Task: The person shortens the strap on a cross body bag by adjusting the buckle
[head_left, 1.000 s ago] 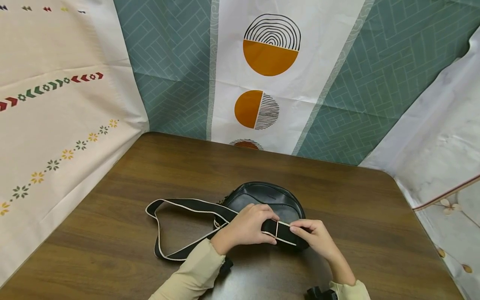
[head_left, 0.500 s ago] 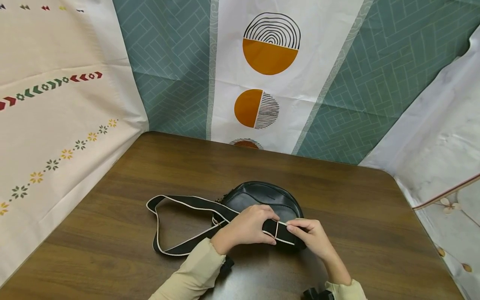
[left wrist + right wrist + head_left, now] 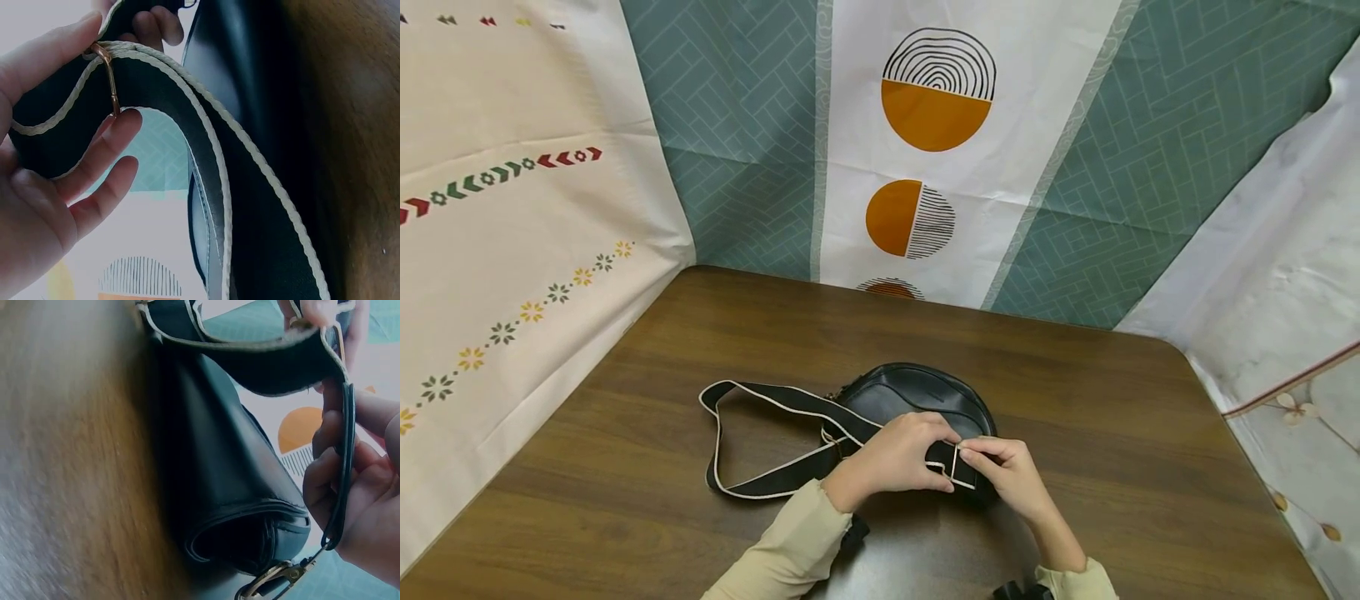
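A black rounded bag (image 3: 917, 387) lies on the table, its black strap (image 3: 775, 481) edged in cream cord and looping out to the left. My left hand (image 3: 895, 457) holds the strap at its slim gold-toned slide buckle (image 3: 111, 75), thumb and fingers on opposite edges. Just right of the buckle, my right hand (image 3: 1011, 477) pinches the strap between thumb and forefinger. The right wrist view shows the strap's narrow leather end (image 3: 347, 462) running past that hand's fingers to a metal clasp (image 3: 290, 572) by the bag's side.
The brown wooden table (image 3: 1097, 400) extends around the bag. A patterned teal and white cloth (image 3: 745, 142) hangs behind it, with pale cloths along the left and right sides.
My right hand has moved left toward the buckle, shortening the stretch of strap between the hands. The bag has shifted slightly left, and the loop's lower part has risen. My left hand barely moved.
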{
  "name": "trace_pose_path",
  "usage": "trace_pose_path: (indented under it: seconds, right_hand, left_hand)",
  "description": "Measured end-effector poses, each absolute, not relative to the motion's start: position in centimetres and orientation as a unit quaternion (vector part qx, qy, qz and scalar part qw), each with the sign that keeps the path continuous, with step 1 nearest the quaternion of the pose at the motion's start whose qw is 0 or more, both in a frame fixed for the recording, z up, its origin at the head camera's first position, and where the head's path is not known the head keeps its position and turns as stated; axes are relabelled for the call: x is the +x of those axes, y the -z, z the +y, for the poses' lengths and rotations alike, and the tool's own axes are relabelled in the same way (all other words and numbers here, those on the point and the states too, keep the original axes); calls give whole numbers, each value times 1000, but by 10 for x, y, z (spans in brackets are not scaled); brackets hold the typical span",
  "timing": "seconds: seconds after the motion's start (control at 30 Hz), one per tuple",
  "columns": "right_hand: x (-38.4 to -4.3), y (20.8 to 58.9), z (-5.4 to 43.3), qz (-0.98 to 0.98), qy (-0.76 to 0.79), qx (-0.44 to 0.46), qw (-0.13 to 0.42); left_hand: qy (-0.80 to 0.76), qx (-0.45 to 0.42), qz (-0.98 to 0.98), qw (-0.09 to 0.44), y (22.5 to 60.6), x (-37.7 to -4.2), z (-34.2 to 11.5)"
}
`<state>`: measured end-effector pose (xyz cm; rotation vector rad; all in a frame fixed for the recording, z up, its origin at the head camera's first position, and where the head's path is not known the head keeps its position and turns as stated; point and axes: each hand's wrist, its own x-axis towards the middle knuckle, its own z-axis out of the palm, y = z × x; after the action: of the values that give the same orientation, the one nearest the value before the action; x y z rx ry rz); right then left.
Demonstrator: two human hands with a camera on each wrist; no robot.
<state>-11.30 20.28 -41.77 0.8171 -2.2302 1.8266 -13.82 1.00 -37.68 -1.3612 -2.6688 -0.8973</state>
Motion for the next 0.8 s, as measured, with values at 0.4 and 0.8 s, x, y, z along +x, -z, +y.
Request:
trace_pose_path:
  seconds: [0.4, 0.8]
  right_hand:
    - [-110, 419, 201, -767, -604, 211, 49]
    - [-107, 417, 220, -809, -546, 219, -2]
  left_hand:
    - [187, -432, -878, 83, 379, -136, 8]
    - [234, -420, -875, 58, 382, -139, 6]
